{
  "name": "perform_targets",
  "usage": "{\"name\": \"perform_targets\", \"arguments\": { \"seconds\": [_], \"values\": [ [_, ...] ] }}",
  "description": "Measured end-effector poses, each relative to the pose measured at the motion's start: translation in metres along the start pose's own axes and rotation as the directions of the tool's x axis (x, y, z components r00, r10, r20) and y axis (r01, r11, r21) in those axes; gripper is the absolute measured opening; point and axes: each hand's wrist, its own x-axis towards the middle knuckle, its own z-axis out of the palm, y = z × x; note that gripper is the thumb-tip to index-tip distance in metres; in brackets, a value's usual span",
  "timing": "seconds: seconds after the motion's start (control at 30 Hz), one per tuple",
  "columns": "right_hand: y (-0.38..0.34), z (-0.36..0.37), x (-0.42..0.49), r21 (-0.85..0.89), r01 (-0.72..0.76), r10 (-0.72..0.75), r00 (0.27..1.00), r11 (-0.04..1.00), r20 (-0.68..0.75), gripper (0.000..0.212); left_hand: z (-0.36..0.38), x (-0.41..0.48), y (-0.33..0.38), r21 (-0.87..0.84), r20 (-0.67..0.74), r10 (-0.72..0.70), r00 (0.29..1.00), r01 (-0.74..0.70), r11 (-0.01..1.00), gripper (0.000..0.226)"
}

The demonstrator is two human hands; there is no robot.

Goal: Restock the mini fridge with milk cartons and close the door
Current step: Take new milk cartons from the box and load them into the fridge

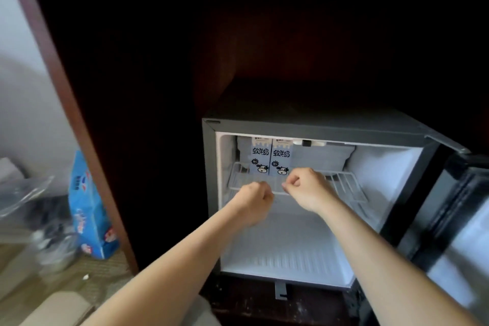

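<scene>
The mini fridge (317, 124) stands with its door (455, 222) swung out to the right. Two pale blue milk cartons with a cow drawing, one (260, 155) beside the other (281, 157), stand upright and touching at the back left of the white wire shelf (346, 185). My left hand (255, 200) and my right hand (308, 188) hover side by side at the shelf's front rail, just in front of the cartons. Both have their fingers curled into fists, and I see nothing held in either. The bottom compartment (285, 246) is bare white.
The fridge sits inside a dark wooden cabinet (132, 87). Left of the cabinet's side panel, a blue printed pack (90, 209) leans on the floor beside a crumpled clear plastic bag (29, 193). A beige item (60, 307) lies at the lower left.
</scene>
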Motion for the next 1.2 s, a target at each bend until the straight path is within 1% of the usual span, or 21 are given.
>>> {"name": "perform_targets", "arguments": {
  "seconds": [0.1,0.27,0.4,0.5,0.57,0.7,0.83,0.93,1.07,1.13,1.2],
  "values": [
    [-0.023,-0.011,-0.029,-0.075,0.104,-0.096,0.99,0.992,0.108,0.015,-0.018,-0.029,-0.004,0.111,0.086,0.035,0.996,-0.045,0.993,0.031],
    [-0.061,-0.017,-0.077,-0.15,0.289,-0.252,0.941,0.945,0.227,0.01,-0.066,-0.081,-0.027,0.238,0.248,0.001,0.969,-0.062,0.969,0.033],
    [-0.094,-0.007,-0.107,-0.151,0.4,-0.335,0.882,0.904,0.332,0.007,-0.101,-0.131,-0.055,0.221,0.228,-0.046,0.973,-0.006,0.975,0.037],
    [-0.114,0.007,-0.126,-0.143,0.477,-0.388,0.828,0.867,0.405,0.013,-0.114,-0.16,-0.075,0.266,0.282,-0.107,0.953,0.029,0.964,0.038],
    [-0.132,0.025,-0.139,-0.128,0.528,-0.414,0.774,0.839,0.479,0.019,-0.118,-0.182,-0.095,0.292,0.298,-0.162,0.941,0.072,0.954,0.038],
    [-0.161,0.079,-0.165,-0.136,0.595,-0.412,0.685,0.792,0.601,0.028,-0.114,-0.224,-0.138,0.316,0.27,-0.281,0.921,0.19,0.929,0.039],
    [-0.181,0.133,-0.194,-0.131,0.637,-0.415,0.63,0.76,0.657,0.025,-0.105,-0.264,-0.183,0.269,0.272,-0.38,0.884,0.309,0.912,0.039],
    [-0.19,0.172,-0.212,-0.114,0.654,-0.397,0.579,0.748,0.712,0.026,-0.093,-0.292,-0.219,0.256,0.251,-0.464,0.849,0.404,0.878,0.042],
    [-0.193,0.22,-0.231,-0.069,0.695,-0.374,0.465,0.716,0.803,0.028,-0.069,-0.326,-0.261,0.257,0.252,-0.563,0.787,0.507,0.823,0.042],
    [-0.193,0.238,-0.238,-0.013,0.716,-0.382,0.387,0.698,0.839,0.028,-0.053,-0.342,-0.281,0.245,0.236,-0.61,0.756,0.561,0.79,0.043],
    [-0.192,0.254,-0.243,0.043,0.712,-0.392,0.335,0.701,0.857,0.029,-0.036,-0.357,-0.302,0.232,0.213,-0.665,0.716,0.624,0.746,0.045]
  ]
}}
